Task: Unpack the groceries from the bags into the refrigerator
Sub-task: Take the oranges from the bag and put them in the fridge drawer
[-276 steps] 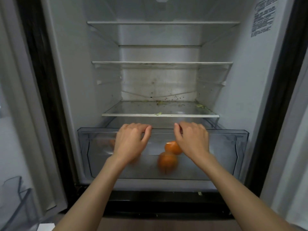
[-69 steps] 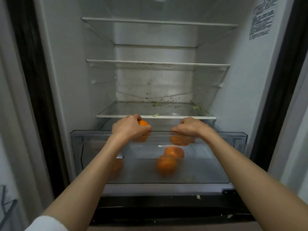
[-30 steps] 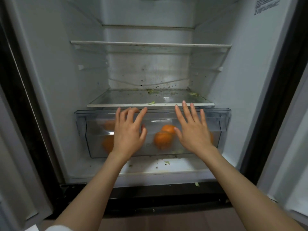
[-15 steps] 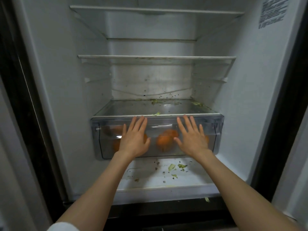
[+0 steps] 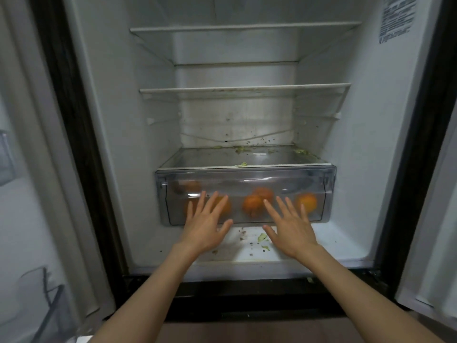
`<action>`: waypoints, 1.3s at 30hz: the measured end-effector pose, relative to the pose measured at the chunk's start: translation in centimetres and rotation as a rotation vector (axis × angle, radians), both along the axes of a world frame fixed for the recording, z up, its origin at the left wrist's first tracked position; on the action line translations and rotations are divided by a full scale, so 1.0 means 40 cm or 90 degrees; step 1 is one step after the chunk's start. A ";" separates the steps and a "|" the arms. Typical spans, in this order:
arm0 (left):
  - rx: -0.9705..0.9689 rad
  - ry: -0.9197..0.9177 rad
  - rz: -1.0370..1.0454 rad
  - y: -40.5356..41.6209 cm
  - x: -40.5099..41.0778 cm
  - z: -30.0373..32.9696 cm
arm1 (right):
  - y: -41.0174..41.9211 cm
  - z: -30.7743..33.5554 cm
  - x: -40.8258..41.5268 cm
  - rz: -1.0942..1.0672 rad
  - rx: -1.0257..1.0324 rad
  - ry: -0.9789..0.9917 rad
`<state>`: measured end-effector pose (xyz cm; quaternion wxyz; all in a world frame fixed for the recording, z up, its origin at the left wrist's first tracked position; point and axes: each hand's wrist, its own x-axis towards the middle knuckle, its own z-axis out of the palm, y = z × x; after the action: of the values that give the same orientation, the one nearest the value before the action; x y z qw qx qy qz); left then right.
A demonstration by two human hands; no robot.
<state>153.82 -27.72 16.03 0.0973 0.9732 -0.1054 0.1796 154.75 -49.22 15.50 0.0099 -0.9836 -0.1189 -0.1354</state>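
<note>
The refrigerator stands open in front of me. Its clear crisper drawer [image 5: 326, 191] is pushed fully in under the lowest glass shelf [image 5: 237, 158]. Several oranges [image 5: 252, 203] show through the drawer front. My left hand [image 5: 206, 225] and my right hand [image 5: 290, 225] are flat with straight, spread fingers in front of the drawer's lower edge. Whether the fingertips still touch the plastic I cannot tell. Neither hand holds anything.
Two bare glass shelves [image 5: 244, 89] sit higher up. Green scraps and crumbs [image 5: 262, 237] lie on the white fridge floor below the drawer. The open left door [image 5: 27, 194] carries a wire rack at bottom left; the right door [image 5: 430, 243] edge stands at right.
The drawer has slid fully in under both flat hands. My hands now sit lower and a little back from the drawer front, and the view has pulled away from the fridge.
</note>
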 end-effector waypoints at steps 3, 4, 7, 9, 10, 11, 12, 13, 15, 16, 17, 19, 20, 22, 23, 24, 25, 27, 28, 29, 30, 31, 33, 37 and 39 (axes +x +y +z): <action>0.009 0.001 0.042 0.006 -0.080 -0.017 | -0.014 -0.013 -0.043 0.032 0.000 0.018; 0.004 0.004 0.060 0.002 -0.115 -0.025 | -0.017 -0.020 -0.063 0.050 0.002 0.020; -0.030 0.010 0.110 -0.033 -0.233 -0.066 | -0.022 -0.047 -0.138 0.121 0.022 0.025; -0.045 0.017 0.141 -0.060 -0.316 -0.108 | -0.019 -0.069 -0.200 0.173 0.041 0.031; -0.047 0.028 0.155 -0.070 -0.357 -0.129 | -0.016 -0.084 -0.233 0.195 0.052 0.037; -0.048 0.039 0.171 -0.074 -0.397 -0.150 | -0.009 -0.099 -0.265 0.213 0.064 0.044; -0.052 0.049 0.189 -0.073 -0.435 -0.169 | -0.002 -0.115 -0.297 0.230 0.074 0.055; -0.062 0.054 0.209 -0.069 -0.471 -0.184 | 0.008 -0.131 -0.328 0.245 0.082 0.068; -0.094 0.054 0.248 -0.052 -0.546 -0.209 | 0.034 -0.164 -0.388 0.278 0.103 0.104; -0.103 0.051 0.264 -0.044 -0.586 -0.221 | 0.049 -0.180 -0.419 0.297 0.115 0.123; -0.105 0.050 0.278 -0.035 -0.628 -0.235 | 0.068 -0.198 -0.449 0.318 0.126 0.142; -0.110 0.062 0.309 -0.018 -0.719 -0.269 | 0.112 -0.234 -0.515 0.361 0.132 0.177; -0.113 0.072 0.327 -0.011 -0.768 -0.289 | 0.136 -0.252 -0.548 0.383 0.124 0.189; -0.106 0.102 0.371 0.006 -0.871 -0.338 | 0.187 -0.284 -0.618 0.437 0.092 0.210; -0.113 0.118 0.397 0.019 -0.924 -0.365 | 0.215 -0.298 -0.654 0.467 0.075 0.222; -0.129 0.128 0.424 0.037 -0.977 -0.391 | 0.245 -0.310 -0.689 0.496 0.061 0.235; -0.145 0.134 0.453 0.059 -1.031 -0.415 | 0.278 -0.322 -0.724 0.524 0.048 0.245; -0.169 0.144 0.515 0.106 -1.141 -0.446 | 0.352 -0.344 -0.796 0.577 0.024 0.257; -0.174 0.149 0.547 0.128 -1.197 -0.452 | 0.393 -0.355 -0.836 0.601 0.010 0.255; -0.179 0.150 0.580 0.150 -1.251 -0.455 | 0.435 -0.364 -0.877 0.623 -0.004 0.250; -0.189 0.151 0.615 0.176 -1.307 -0.460 | 0.479 -0.373 -0.923 0.645 -0.016 0.247; -0.200 0.151 0.647 0.202 -1.359 -0.465 | 0.523 -0.380 -0.970 0.667 -0.022 0.245; -0.217 0.146 0.699 0.261 -1.466 -0.474 | 0.612 -0.391 -1.068 0.711 -0.022 0.244; -0.251 0.148 0.787 0.394 -1.685 -0.479 | 0.797 -0.415 -1.270 0.772 0.002 0.265; -0.269 0.142 0.827 0.468 -1.793 -0.481 | 0.888 -0.422 -1.362 0.793 0.012 0.275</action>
<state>82.09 -9.00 -3.22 0.1679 0.8120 0.5466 0.1169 100.26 -13.69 -1.37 0.1186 -0.7359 -0.6598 0.0950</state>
